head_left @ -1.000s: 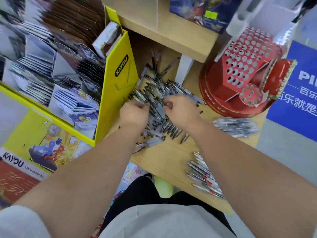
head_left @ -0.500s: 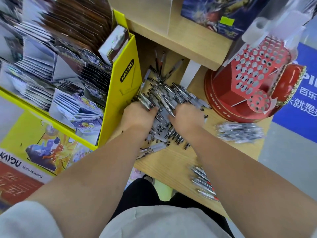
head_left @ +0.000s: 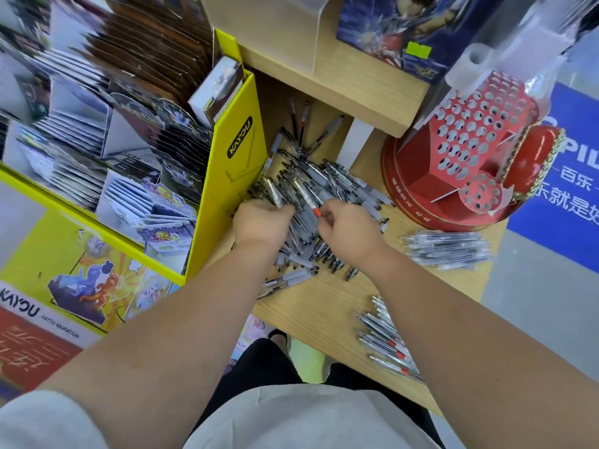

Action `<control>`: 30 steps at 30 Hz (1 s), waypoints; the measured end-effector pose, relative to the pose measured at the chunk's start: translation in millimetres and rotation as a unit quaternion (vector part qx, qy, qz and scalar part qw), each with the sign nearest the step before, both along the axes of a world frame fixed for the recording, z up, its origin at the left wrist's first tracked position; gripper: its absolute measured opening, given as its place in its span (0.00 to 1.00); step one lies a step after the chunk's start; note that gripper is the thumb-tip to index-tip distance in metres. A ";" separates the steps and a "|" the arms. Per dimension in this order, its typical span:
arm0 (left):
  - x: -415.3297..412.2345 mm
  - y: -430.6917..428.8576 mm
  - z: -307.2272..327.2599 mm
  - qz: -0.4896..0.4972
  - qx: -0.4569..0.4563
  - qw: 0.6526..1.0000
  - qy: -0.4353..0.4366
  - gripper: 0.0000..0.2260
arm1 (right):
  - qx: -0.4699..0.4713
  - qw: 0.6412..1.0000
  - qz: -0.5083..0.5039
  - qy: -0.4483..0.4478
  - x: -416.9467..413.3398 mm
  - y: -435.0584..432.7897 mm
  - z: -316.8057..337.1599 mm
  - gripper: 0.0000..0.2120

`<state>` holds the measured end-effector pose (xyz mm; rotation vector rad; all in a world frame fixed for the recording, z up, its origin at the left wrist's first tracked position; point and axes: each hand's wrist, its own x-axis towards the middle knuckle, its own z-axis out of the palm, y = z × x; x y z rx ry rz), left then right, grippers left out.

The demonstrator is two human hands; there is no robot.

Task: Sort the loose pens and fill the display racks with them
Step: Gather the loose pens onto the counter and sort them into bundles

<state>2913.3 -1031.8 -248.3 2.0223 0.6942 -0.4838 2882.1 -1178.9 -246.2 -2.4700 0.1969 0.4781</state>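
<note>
Pens (head_left: 327, 186) lie heaped on the wooden shelf (head_left: 324, 303), between a yellow display box (head_left: 233, 176) holding card packs and a red rack (head_left: 470, 150). Right hand (head_left: 350, 231) pinches a red-tipped pen (head_left: 308, 196) atop the heap; left hand (head_left: 262, 222), fingers curled, seems to grip several.

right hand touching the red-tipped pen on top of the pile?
Touching. The head view shows the right hand pinching the red-tipped pen at its red end, with no gap between them.
</note>
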 end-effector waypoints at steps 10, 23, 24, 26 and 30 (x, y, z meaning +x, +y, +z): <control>-45.4 49.6 -9.4 0.092 -0.202 0.973 0.060 0.05 | -0.047 0.997 0.017 0.054 21.9 35.8 -12.0 0.11; -42.7 47.7 -9.1 0.125 -0.308 0.939 0.091 0.04 | -0.027 0.997 0.006 0.066 8.0 34.1 3.8 0.12; -42.0 44.7 -6.9 0.121 -0.313 0.937 0.095 0.05 | 0.010 0.997 0.001 0.070 2.0 33.5 10.7 0.12; -42.2 40.2 -6.1 0.099 -0.333 0.933 0.092 0.11 | 0.068 0.993 0.003 0.092 -8.9 35.1 22.9 0.12; -44.0 36.2 -1.8 0.058 -0.398 0.911 0.085 0.28 | 0.102 0.986 0.008 0.130 -22.9 40.9 32.9 0.12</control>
